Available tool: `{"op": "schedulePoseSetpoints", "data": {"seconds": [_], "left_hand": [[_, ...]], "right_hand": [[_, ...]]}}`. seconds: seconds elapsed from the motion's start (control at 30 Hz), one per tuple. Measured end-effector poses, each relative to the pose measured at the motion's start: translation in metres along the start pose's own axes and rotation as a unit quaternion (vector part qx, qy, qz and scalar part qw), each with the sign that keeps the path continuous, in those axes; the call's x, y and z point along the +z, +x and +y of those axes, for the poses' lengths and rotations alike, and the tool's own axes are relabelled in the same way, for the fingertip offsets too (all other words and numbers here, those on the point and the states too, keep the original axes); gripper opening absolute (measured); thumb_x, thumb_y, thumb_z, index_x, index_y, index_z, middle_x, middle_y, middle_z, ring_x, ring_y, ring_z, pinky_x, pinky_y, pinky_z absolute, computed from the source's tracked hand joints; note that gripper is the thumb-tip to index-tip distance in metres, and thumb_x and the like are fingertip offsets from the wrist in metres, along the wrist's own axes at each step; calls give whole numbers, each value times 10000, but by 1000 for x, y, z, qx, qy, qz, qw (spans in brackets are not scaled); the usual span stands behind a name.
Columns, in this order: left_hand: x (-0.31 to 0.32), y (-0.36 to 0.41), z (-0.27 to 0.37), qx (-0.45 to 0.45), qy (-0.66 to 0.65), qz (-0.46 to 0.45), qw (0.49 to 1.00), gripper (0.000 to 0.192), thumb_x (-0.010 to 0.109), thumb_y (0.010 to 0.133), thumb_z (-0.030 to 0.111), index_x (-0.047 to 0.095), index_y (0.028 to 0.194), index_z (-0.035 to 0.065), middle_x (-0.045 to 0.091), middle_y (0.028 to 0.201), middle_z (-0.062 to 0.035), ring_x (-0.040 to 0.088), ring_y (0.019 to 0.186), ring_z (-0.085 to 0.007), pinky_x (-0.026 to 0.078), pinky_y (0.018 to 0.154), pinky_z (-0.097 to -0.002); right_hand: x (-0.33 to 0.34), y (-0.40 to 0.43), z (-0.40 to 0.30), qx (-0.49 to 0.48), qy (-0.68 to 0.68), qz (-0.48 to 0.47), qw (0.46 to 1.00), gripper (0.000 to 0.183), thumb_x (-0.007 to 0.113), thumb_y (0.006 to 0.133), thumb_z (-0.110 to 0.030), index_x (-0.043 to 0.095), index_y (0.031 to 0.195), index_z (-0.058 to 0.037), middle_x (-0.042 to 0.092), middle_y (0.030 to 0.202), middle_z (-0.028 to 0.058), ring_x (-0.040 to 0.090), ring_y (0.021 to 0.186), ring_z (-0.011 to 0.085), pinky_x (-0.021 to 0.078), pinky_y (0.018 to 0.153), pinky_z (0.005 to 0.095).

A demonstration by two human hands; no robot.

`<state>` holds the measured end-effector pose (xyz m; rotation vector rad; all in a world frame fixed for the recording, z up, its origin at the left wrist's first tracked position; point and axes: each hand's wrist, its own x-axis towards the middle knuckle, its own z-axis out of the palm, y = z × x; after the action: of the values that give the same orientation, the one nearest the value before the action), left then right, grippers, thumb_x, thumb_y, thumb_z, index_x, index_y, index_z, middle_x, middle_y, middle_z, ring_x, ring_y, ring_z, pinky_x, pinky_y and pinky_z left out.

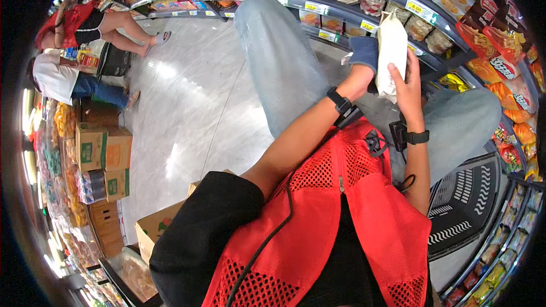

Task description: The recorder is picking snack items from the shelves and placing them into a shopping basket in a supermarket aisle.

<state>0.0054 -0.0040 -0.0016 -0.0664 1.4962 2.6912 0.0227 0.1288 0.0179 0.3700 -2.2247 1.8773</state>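
Note:
My right hand (408, 79) grips a white packet (391, 51) held upright, with the thumb on its near face and the fingers along its right side. My left hand (362, 77) is at the packet's left side with a dark blue cloth (364, 53). The cloth covers most of the left fingers, and it touches or nearly touches the packet. Just beyond my hands, a shelf carries round packaged foods (416, 26) behind a rail of price tags (420, 8). My bent knees (277, 47) frame the hands from both sides.
A black plastic basket (463, 204) is on the floor at right, beside shelves of bagged snacks (512, 76). Cardboard boxes (91, 147) are stacked at left, and an open carton (155, 224) stands near my left elbow. Two people (55, 74) are in the aisle at upper left.

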Motion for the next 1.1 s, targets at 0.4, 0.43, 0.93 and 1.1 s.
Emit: {"op": "schedulePoseSetpoints", "data": {"seconds": [0.4,0.43,0.93,1.1], "left_hand": [[-8,10,8,7,-144,28,989,404,428,1009,481,579,1153,135,621,1046,8,602,968,-116,493,859,-292],[-3,6,11,1,-156,-1,988,395,437,1011,465,578,1170,133,625,1050,6,605,972,-113,494,856,-285],[-3,-10,14,-5,-160,-43,986,528,363,1012,509,527,1282,86,622,1208,-66,612,1077,-201,480,961,-391],[13,-10,-6,-53,-158,-74,983,471,368,1035,425,495,1334,83,583,1285,-49,578,1149,-188,462,994,-362]], "right_hand": [[1,-7,-5,56,23,-75,995,590,688,895,-158,420,1402,-20,546,1290,145,542,1155,219,433,985,349],[1,-6,-6,54,28,-64,996,581,683,897,-151,423,1399,-18,543,1294,148,540,1157,221,431,986,352],[7,2,-1,7,-28,-32,999,569,766,821,-223,534,1314,-58,568,1270,133,527,1170,242,404,994,367],[-3,6,3,-54,-125,80,988,542,760,811,-195,551,1297,-75,546,1222,157,514,1146,303,395,1009,385]]}}
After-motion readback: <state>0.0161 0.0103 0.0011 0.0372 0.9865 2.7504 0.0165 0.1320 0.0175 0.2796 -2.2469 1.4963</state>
